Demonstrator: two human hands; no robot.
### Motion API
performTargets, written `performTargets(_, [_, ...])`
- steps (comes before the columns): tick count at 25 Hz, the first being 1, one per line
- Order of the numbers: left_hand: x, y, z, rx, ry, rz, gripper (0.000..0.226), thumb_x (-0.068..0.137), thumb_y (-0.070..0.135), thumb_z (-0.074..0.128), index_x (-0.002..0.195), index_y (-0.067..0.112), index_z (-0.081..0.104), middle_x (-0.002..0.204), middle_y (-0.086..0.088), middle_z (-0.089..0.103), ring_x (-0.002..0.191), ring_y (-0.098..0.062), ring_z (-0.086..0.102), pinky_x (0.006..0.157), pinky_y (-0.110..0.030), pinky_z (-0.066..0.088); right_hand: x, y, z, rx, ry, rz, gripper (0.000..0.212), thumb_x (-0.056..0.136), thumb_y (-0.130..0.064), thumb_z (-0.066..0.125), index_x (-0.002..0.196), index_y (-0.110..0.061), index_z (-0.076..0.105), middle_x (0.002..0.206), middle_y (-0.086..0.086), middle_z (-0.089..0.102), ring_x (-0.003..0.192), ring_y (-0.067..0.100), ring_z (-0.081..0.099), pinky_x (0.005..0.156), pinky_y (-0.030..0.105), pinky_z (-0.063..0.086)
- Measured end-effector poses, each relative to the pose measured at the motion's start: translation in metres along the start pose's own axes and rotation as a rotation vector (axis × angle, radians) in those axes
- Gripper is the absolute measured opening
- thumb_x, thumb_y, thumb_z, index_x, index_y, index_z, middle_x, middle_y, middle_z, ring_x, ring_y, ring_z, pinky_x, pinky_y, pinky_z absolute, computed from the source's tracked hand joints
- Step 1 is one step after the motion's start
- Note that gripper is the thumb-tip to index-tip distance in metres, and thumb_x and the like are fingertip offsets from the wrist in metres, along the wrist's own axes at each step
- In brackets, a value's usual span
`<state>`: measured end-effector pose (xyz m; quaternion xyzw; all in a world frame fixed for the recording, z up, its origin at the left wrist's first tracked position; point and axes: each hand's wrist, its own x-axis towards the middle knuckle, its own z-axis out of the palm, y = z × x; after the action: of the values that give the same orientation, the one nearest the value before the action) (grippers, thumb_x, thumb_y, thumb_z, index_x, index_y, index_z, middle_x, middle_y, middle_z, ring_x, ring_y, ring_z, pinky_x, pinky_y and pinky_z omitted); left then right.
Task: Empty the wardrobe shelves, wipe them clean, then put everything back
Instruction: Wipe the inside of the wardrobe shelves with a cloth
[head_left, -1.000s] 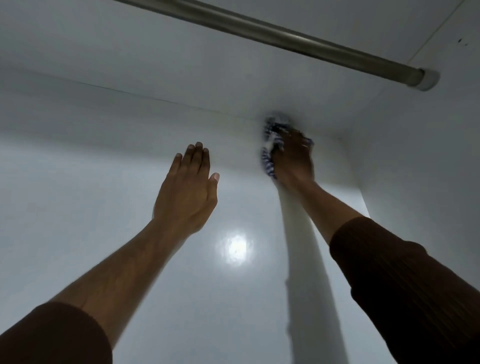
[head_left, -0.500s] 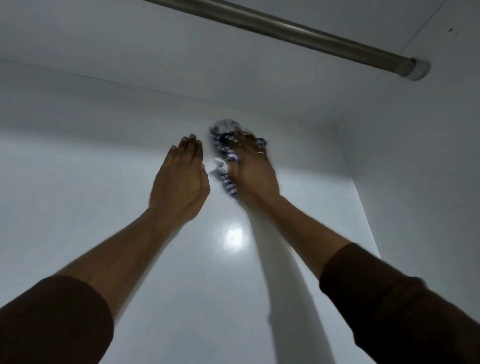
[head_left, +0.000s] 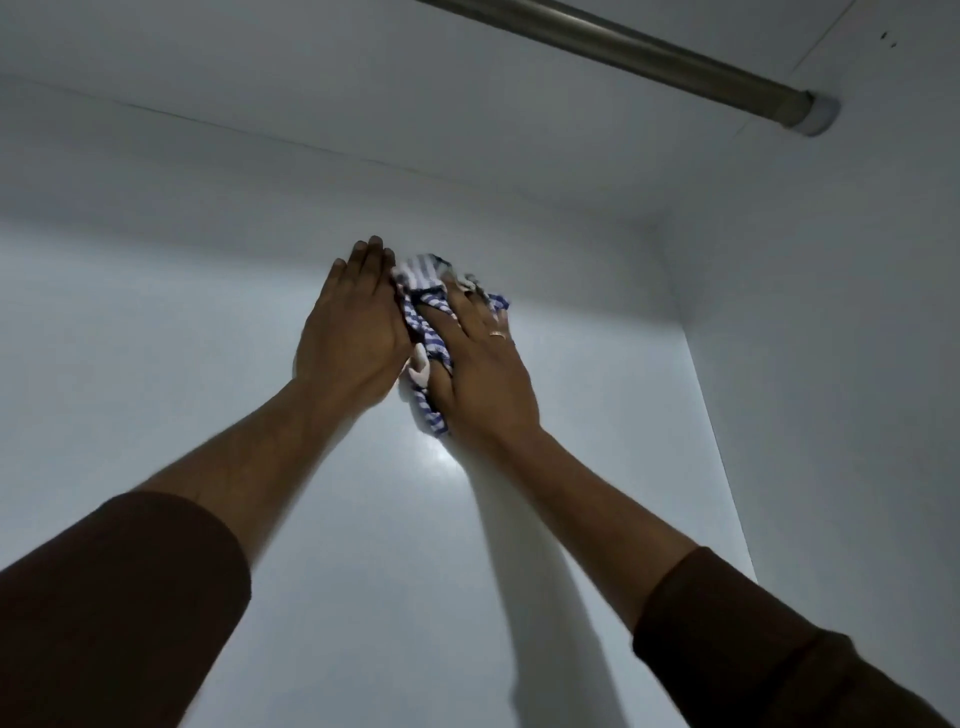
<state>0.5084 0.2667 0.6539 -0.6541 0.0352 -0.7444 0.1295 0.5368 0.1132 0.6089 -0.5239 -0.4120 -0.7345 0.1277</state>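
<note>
A blue-and-white striped cloth (head_left: 427, 332) lies bunched against the white wardrobe panel (head_left: 182, 374), just below where it meets the upper panel. My right hand (head_left: 480, 374) presses flat on the cloth with its fingers spread; a ring shows on one finger. Beside it, my left hand (head_left: 353, 332) lies flat on the panel with straight fingers, its inner edge touching the cloth. Most of the cloth is hidden under my right palm. Both forearms reach up from dark brown sleeves.
A metal hanging rail (head_left: 649, 47) runs across the top right and ends in a white socket (head_left: 821, 117) on the right side wall (head_left: 831, 364). A bright light reflection (head_left: 441, 457) sits on the glossy panel below my hands.
My right hand has slid the cloth leftward from near the right corner until it meets my left hand. My left hand has shifted slightly right and up.
</note>
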Motion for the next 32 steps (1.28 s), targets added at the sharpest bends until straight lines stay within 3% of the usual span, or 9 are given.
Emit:
performTargets(3, [-0.023,0.005,-0.008,-0.072,0.003,-0.055,0.055,0.106,0.021,0.027,0.156,-0.001,0.026,0.165,-0.018,0.024,0.154,-0.029,0.020,0.126,-0.044,0.015,-0.038,0.060,-0.030,-0.015,0.038,0.356,0.057,0.094,-0.042,0.036,0.149,-0.029,0.043,0.159,0.005,0.034,0.146,0.029,0.032,0.119,0.052,0.029])
performTargets(6, [-0.091,0.022,-0.027,-0.136,-0.017,-0.046,0.053,0.109,0.022,0.022,0.159,0.004,0.022,0.167,-0.011,0.019,0.156,-0.023,0.013,0.127,-0.047,0.013,-0.065,0.092,-0.051,-0.221,0.002,0.600,0.064,0.090,-0.036,0.029,0.149,-0.016,0.043,0.160,0.014,0.029,0.149,0.034,0.024,0.116,0.061,0.027])
performTargets(8, [-0.135,0.031,-0.037,-0.144,-0.044,-0.090,0.056,0.108,0.026,0.019,0.159,0.005,0.021,0.168,-0.009,0.017,0.156,-0.023,0.012,0.126,-0.049,0.015,-0.062,0.062,-0.045,-0.210,-0.005,0.557,0.065,0.091,-0.040,0.027,0.150,-0.016,0.042,0.162,0.012,0.027,0.150,0.031,0.020,0.118,0.059,0.023])
performTargets(13, [-0.173,0.030,-0.037,-0.089,-0.063,-0.048,0.064,0.097,0.022,0.026,0.158,0.004,0.024,0.167,-0.012,0.021,0.156,-0.027,0.013,0.125,-0.051,0.017,-0.076,-0.057,0.003,-0.073,-0.180,0.028,0.059,0.099,-0.040,0.034,0.155,-0.022,0.034,0.166,0.006,0.019,0.155,0.024,0.009,0.124,0.049,0.012])
performTargets(15, [-0.173,0.031,-0.038,-0.079,-0.063,-0.059,0.062,0.100,0.022,0.024,0.159,0.004,0.023,0.167,-0.011,0.020,0.156,-0.026,0.012,0.126,-0.049,0.015,-0.090,-0.046,-0.006,-0.052,-0.180,0.048,0.061,0.098,-0.044,0.033,0.154,-0.019,0.036,0.165,0.007,0.021,0.154,0.025,0.011,0.123,0.050,0.014])
performTargets(20, [-0.175,0.035,-0.036,-0.018,-0.077,-0.097,0.057,0.109,0.029,0.013,0.161,0.006,0.012,0.169,-0.009,0.010,0.157,-0.024,0.007,0.126,-0.046,0.013,-0.148,0.044,-0.072,-0.088,0.043,0.619,0.062,0.090,-0.038,0.034,0.148,-0.021,0.043,0.158,0.006,0.033,0.147,0.025,0.029,0.113,0.053,0.036])
performTargets(23, [-0.174,0.037,-0.036,-0.001,-0.083,-0.101,0.056,0.109,0.027,0.014,0.160,0.005,0.011,0.169,-0.011,0.011,0.157,-0.026,0.007,0.126,-0.047,0.012,-0.143,0.022,-0.069,0.038,0.158,0.743,0.053,0.095,-0.030,0.041,0.144,-0.010,0.045,0.140,0.011,0.050,0.136,-0.002,0.040,0.110,0.031,0.041])
performTargets(28, [-0.173,0.031,-0.036,-0.017,-0.127,-0.087,0.064,0.108,0.036,0.032,0.160,0.004,0.012,0.169,-0.012,0.010,0.156,-0.028,0.008,0.126,-0.046,0.010,-0.154,-0.086,-0.017,0.002,-0.151,0.208,0.059,0.099,-0.034,0.044,0.152,-0.009,0.038,0.164,0.012,0.020,0.154,0.023,0.009,0.123,0.046,0.014])
performTargets(32, [-0.170,0.038,-0.046,-0.017,-0.197,-0.126,0.060,0.110,0.031,0.028,0.160,0.004,0.011,0.169,-0.012,0.008,0.156,-0.029,0.006,0.126,-0.047,0.010,-0.183,-0.074,-0.039,-0.055,-0.183,0.121,0.066,0.101,-0.051,0.036,0.154,-0.011,0.036,0.163,0.019,0.022,0.152,0.038,0.013,0.120,0.058,0.017])
